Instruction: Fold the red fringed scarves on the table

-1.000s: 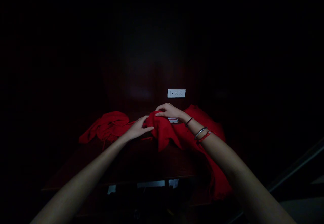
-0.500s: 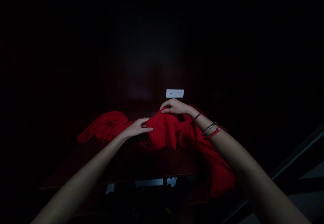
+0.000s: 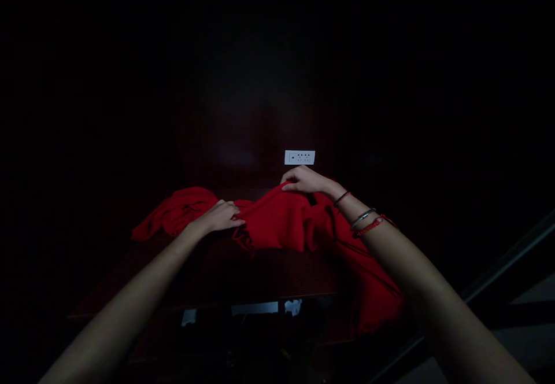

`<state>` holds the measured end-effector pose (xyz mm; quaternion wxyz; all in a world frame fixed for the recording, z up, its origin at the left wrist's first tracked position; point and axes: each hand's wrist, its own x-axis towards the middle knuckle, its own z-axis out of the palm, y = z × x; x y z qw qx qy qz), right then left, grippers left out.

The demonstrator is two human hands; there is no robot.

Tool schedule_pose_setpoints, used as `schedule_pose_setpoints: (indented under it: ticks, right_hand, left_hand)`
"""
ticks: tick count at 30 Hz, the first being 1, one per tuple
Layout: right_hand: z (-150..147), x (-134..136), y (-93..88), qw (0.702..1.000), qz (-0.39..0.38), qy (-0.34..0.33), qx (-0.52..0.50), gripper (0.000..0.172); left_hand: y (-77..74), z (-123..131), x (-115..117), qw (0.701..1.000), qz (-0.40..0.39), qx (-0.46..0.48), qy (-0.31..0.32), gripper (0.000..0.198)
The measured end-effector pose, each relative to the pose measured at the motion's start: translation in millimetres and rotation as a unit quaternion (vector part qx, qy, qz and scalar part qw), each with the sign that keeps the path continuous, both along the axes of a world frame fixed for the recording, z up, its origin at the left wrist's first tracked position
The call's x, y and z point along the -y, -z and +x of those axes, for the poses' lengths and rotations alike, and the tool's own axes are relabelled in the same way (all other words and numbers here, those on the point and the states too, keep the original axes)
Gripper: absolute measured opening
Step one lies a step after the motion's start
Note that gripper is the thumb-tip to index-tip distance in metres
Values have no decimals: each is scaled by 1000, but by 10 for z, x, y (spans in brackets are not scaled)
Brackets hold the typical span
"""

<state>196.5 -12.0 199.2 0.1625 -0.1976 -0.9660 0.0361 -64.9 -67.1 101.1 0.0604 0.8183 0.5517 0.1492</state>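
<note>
A red cloth with fringed ends, like a scarf or shawl [image 3: 275,222], stretches between both my hands above a dark wooden table. My left hand [image 3: 222,216] is closed on its left edge, close to a fringed corner. Farther right and higher, my right hand [image 3: 304,180] pinches the upper edge between thumb and fingers. From there the fabric sags in folds and hangs down past the table's right front edge, partly behind my right forearm. More bunched red cloth [image 3: 188,205] lies to the left; whether it is the same piece I cannot tell.
The dark tabletop [image 3: 203,280] has its front edge toward me. A white socket panel [image 3: 299,157] is on the dark wall behind. Pale objects [image 3: 255,309] show below the table edge. A slanted rail [image 3: 511,259] stands at the lower right. Most surroundings are too dark to make out.
My left hand has moved left and closed on the cloth's edge, drawing the fringed corner left. My right hand has shifted slightly right, and the cloth between them is tauter.
</note>
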Motion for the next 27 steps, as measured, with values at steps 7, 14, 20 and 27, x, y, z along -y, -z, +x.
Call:
schedule_pose_setpoints:
  ticks: [7,14,20,27]
  right_hand:
    - [5,-58,86,1000,-7,-20,4,18]
    - [-70,7,113,1000,20,-12,-13,17]
    - [-66,29,98,999,9,-28,-22,17]
    - [-55,37,107,999,11,-19,-29,15]
  left_hand:
    - [-46,272,-12,990,82,111,18,67]
    - [-130,659,-117,961,32,253,104,24]
    - [-174,636,-91,920,-33,368,129,38]
    - [-337,551,-50,940,3,324,107,21]
